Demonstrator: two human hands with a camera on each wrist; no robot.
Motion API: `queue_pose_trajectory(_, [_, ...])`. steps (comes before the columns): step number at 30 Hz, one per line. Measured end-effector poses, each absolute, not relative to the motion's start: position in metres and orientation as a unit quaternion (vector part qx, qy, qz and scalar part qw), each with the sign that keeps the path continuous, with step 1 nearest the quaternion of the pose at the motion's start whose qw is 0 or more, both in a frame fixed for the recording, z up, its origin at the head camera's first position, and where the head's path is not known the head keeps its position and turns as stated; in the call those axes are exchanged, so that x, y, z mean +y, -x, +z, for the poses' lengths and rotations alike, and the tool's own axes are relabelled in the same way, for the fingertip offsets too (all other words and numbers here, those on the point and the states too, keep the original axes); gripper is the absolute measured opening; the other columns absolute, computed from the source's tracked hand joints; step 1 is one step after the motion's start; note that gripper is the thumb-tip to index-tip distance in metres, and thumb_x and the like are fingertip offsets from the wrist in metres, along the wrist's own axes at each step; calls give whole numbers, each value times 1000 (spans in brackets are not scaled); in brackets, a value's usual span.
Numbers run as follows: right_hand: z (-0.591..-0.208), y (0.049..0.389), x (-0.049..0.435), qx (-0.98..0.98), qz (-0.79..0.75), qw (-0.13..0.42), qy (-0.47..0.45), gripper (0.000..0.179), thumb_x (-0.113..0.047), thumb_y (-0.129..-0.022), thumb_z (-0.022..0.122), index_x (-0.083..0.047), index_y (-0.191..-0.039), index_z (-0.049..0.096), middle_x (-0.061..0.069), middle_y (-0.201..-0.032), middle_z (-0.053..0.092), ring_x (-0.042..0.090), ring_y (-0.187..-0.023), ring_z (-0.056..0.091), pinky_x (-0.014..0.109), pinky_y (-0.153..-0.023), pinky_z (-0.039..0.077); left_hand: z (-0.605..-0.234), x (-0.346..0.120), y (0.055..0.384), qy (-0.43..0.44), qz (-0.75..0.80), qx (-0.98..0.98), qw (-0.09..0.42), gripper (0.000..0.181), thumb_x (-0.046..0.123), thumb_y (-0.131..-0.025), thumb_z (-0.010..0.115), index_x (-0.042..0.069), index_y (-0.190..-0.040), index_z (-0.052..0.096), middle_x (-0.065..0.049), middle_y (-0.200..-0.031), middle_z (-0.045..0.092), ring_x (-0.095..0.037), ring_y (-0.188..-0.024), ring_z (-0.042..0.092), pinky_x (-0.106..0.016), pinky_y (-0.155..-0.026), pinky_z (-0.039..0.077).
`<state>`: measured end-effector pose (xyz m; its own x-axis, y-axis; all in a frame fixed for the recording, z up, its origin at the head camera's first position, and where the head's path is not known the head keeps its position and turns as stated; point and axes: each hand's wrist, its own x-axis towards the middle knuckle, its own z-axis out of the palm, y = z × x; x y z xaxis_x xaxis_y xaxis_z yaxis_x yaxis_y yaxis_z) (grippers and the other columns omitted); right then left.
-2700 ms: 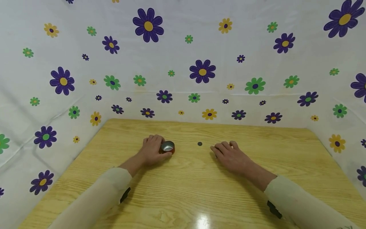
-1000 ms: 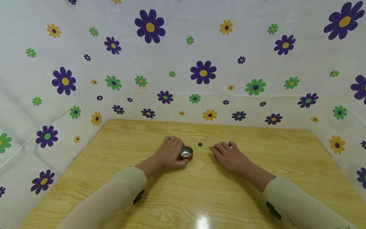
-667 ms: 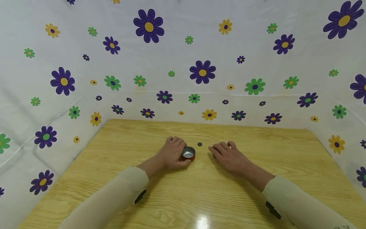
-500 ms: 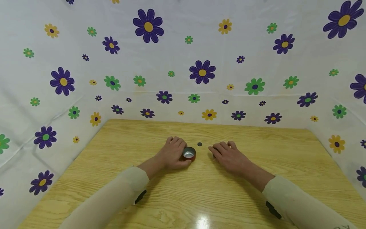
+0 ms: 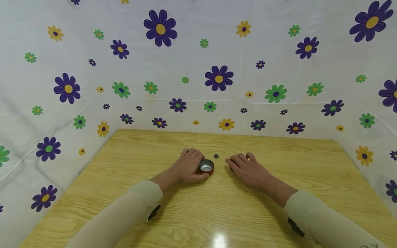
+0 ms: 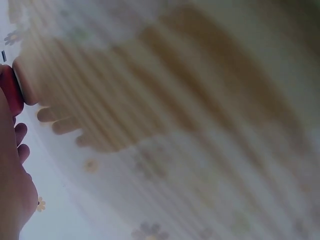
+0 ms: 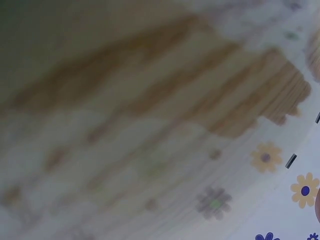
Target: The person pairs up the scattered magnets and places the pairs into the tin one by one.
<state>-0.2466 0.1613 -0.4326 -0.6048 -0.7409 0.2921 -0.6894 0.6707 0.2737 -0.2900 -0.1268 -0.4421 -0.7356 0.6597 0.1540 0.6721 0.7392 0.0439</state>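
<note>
My left hand (image 5: 189, 167) grips a small red round tin (image 5: 206, 168) with a bare silver inside, standing upright on the table with its mouth up. In the left wrist view the tin's red side (image 6: 11, 91) shows between the thumb and fingers. Just behind and right of the tin, a small dark disc (image 5: 216, 156) lies on the wood. My right hand (image 5: 249, 171) rests to the right of the disc, its fingers bent toward the tabletop. A thin pale edge shows under its fingers; what it belongs to is hidden.
The wood-grain table (image 5: 198, 206) is glossy and reflects light near its front. A white cloth with printed flowers (image 5: 192, 55) hangs behind the table and along both sides.
The left hand has slid the tin rightward and slightly nearer, mostly early on, then only a little. The right hand and the dark disc have stayed nearly still.
</note>
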Motion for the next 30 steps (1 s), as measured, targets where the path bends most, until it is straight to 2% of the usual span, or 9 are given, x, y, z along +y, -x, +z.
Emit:
queue_pose_trajectory(18, [-431,250,149,-885,-65,202,-414,41,-23,-105,51,-10,-144,49,4,-129,53,22,-115,49,44,-93,38,-436,-118,285,362,-45,-929,58,60,61,-91,56,8,-119,56,-7,-118,57,-24,-110,46,-46,-98,31])
queue_pose_trajectory(30, [-433,252,142,-884,-56,214,-412,41,-25,-104,51,-10,-143,50,4,-129,53,22,-117,50,43,-93,38,-436,-117,284,362,-48,-929,57,58,61,-91,57,11,-119,56,-4,-117,57,-21,-109,46,-43,-98,33])
